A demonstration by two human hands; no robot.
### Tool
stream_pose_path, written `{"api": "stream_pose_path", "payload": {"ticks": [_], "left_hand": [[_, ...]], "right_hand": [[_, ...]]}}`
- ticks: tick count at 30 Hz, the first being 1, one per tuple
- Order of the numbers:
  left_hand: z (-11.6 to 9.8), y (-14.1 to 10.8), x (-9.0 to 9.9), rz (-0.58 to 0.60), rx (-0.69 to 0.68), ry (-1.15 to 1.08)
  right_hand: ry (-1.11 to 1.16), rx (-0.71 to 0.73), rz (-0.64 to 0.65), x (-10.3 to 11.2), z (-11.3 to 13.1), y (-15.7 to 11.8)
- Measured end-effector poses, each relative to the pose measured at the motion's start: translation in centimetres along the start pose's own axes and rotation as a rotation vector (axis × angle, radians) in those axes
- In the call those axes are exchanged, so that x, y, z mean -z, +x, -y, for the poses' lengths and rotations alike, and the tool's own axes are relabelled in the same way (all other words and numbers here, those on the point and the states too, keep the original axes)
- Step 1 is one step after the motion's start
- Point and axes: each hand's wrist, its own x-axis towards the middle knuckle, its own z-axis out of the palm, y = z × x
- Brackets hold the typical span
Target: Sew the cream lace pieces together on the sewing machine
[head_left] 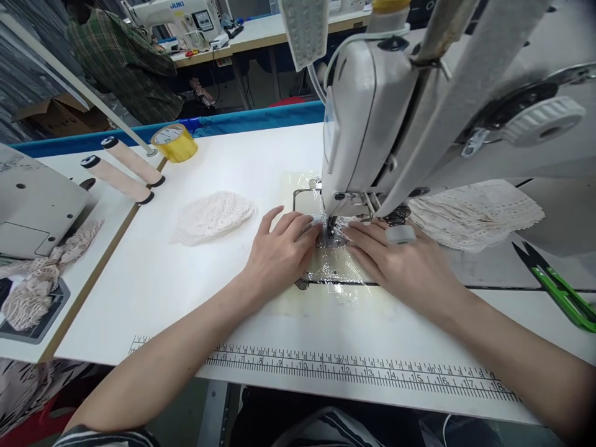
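Note:
My left hand (285, 248) lies left of the presser foot (331, 228), fingers spread and fairly flat, fingertips close to the needle area. From the other side my right hand (400, 257) reaches under the sewing machine head (367, 118), its fingers close together and pressed on a small white lace piece (343, 225) beside the foot. Much of that lace is hidden by the fingers and the foot. A stack of white lace pieces (475, 214) lies behind and right of my right hand. Another white lace pile (214, 217) rests on the table, left of my left hand.
Green-handled thread snips (556, 285) lie at the right. A printed ruler (344, 369) runs along the front edge. Two thread cones (118, 179) and yellow tape (174, 143) are at the back left. Beyond the blue edge a person (123, 68) sits near another machine (179, 22).

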Motion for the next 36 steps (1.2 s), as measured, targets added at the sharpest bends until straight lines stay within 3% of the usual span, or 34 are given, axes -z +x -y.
{"api": "stream_pose_path", "payload": {"ticks": [11, 16, 21, 24, 28, 32, 36], "left_hand": [[-0.3, -0.4, 0.2, -0.047, -0.059, -0.076], [-0.6, -0.6, -0.2, -0.067, -0.119, -0.145], [-0.3, -0.8, -0.4, -0.077, -0.110, -0.182], [-0.4, -0.9, 0.0, -0.047, -0.141, -0.319], [-0.9, -0.8, 1.3, 0.091, -0.110, -0.817], [-0.3, -0.7, 2.8, 0.263, 0.178, -1.338], [1.2, -0.3, 4.5, 0.416, 0.255, -1.416]], "right_hand": [[-0.109, 0.006, 0.034, 0.7, -0.4, 0.5], [0.106, -0.043, 0.003, 1.3, -0.5, 0.2], [0.217, -0.051, 0.101, 2.4, -0.4, 0.2], [0.608, -0.114, 0.264, 3.7, -0.5, 0.6], [1.337, -0.266, 0.489, 4.8, -0.8, 0.9], [1.615, -0.348, 0.548, 4.2, -0.5, 0.9], [1.845, -0.348, 0.682, 3.3, 0.7, 1.5]]}}
